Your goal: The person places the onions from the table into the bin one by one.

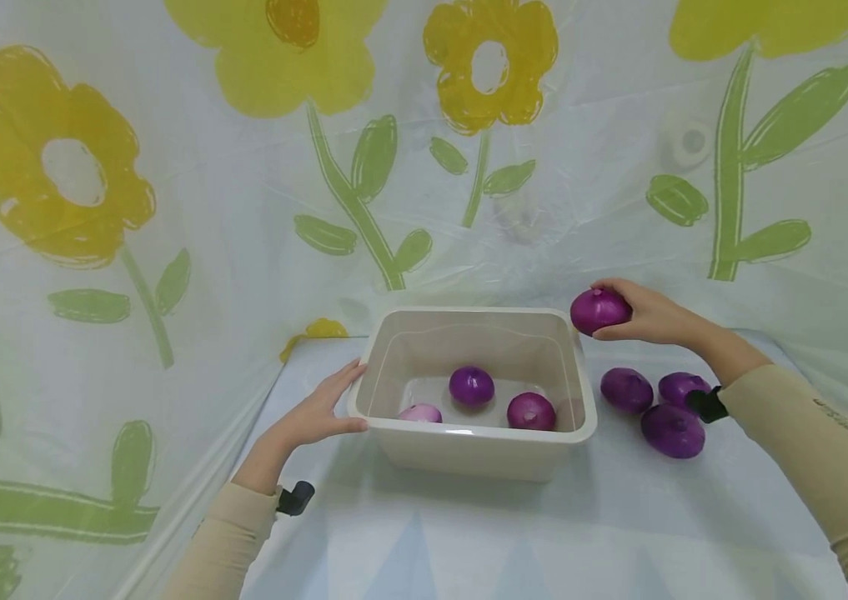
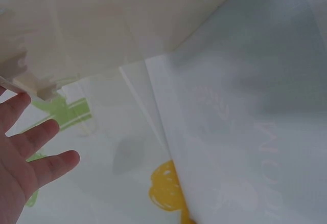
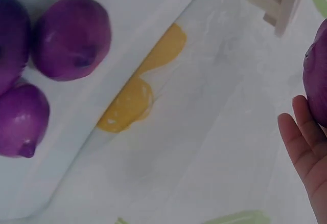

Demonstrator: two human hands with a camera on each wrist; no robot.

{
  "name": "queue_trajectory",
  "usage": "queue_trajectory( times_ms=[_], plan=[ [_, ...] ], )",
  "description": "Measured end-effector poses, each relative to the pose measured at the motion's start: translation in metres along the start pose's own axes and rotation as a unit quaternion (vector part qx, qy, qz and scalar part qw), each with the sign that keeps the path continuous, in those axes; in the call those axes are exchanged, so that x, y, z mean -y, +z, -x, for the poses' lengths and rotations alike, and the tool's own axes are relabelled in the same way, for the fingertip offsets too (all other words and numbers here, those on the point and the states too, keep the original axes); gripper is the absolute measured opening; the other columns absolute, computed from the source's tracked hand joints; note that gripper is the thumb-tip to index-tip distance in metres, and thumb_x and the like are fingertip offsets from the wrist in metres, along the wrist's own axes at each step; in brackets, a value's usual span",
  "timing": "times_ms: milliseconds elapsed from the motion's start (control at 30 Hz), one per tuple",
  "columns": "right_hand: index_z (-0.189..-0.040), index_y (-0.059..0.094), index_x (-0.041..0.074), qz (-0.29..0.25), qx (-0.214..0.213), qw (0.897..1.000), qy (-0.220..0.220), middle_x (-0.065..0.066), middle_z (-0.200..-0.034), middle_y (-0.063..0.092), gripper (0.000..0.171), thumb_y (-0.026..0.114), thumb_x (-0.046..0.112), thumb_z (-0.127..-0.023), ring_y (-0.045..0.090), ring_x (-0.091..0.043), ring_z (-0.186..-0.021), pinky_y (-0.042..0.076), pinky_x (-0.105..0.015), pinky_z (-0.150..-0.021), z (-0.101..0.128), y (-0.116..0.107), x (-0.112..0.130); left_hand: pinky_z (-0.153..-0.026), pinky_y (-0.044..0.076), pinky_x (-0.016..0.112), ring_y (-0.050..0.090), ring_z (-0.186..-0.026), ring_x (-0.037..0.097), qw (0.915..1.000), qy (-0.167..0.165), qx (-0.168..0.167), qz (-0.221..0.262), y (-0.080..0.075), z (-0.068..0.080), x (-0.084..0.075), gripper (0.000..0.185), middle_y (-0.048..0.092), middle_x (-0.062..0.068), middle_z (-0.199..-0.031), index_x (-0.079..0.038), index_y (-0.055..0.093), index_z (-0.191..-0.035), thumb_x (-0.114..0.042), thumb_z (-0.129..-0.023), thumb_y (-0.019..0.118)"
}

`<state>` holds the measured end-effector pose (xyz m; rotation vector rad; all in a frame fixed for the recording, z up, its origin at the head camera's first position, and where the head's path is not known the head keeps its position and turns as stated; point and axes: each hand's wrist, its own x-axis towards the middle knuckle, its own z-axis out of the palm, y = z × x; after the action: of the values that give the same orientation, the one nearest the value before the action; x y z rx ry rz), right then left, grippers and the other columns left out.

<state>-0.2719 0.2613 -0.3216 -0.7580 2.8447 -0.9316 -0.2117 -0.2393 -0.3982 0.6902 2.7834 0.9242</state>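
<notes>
The right hand (image 1: 644,315) has its fingers curled round a purple onion (image 1: 599,310), held in the air just above the back right corner of the cream tub (image 1: 469,450). The left hand (image 1: 314,412) rests with straight fingers against the tub's left wall. That onion looks firm, round and smooth-skinned, likely slippery, so a cupped grip round its middle seems safest.
</notes>
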Motion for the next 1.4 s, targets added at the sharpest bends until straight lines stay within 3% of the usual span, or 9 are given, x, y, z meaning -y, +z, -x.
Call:
queue_trajectory(
  times_ms=[600,867,1000,1400],
  plan=[
    [-0.133,0.035,0.003,0.003,0.043,0.999,-0.023,-0.02,-0.127,0.047,0.075,0.073,0.032,-0.076,0.053,-0.034,-0.108,0.048,-0.048,-0.088,-0.042,0.026,0.041,-0.101,0.022,0.065,0.015,-0.137,0.037,1.0,-0.007,0.0,0.007,0.001,0.0,-0.002,0.094,0.015,0.012,-0.153,-0.012,0.022,-0.146,-0.045,-0.073,0.071],
    [-0.131,0.036,-0.001,-0.027,0.065,0.996,-0.045,-0.02,-0.126,0.046,0.072,0.073,0.03,-0.077,0.051,-0.033,-0.109,0.047,-0.047,-0.089,-0.054,0.043,0.054,-0.102,0.022,0.064,0.014,-0.138,0.035,0.9998,-0.015,-0.001,0.011,0.001,0.0,-0.002,0.094,0.014,0.009,-0.153,-0.014,0.022,-0.146,-0.043,-0.072,0.073],
    [-0.134,0.034,0.001,-0.038,0.08,0.995,-0.038,-0.019,-0.134,0.041,0.072,0.071,0.03,-0.079,0.048,-0.036,-0.114,0.042,-0.05,-0.093,-0.06,0.049,0.06,-0.102,0.022,0.064,0.014,-0.138,0.035,0.9998,-0.017,-0.001,0.01,0.001,0.0,-0.001,0.094,0.014,0.009,-0.153,-0.014,0.021,-0.146,-0.043,-0.072,0.073],
    [-0.139,0.029,0.004,-0.048,0.08,0.995,-0.025,-0.018,-0.142,0.033,0.075,0.068,0.031,-0.081,0.04,-0.039,-0.121,0.035,-0.055,-0.098,-0.056,0.044,0.06,-0.101,0.022,0.064,0.015,-0.137,0.037,0.9999,-0.01,0.002,0.001,0.001,-0.001,-0.001,0.094,0.015,0.012,-0.153,-0.012,0.021,-0.146,-0.044,-0.074,0.071]
  ],
)
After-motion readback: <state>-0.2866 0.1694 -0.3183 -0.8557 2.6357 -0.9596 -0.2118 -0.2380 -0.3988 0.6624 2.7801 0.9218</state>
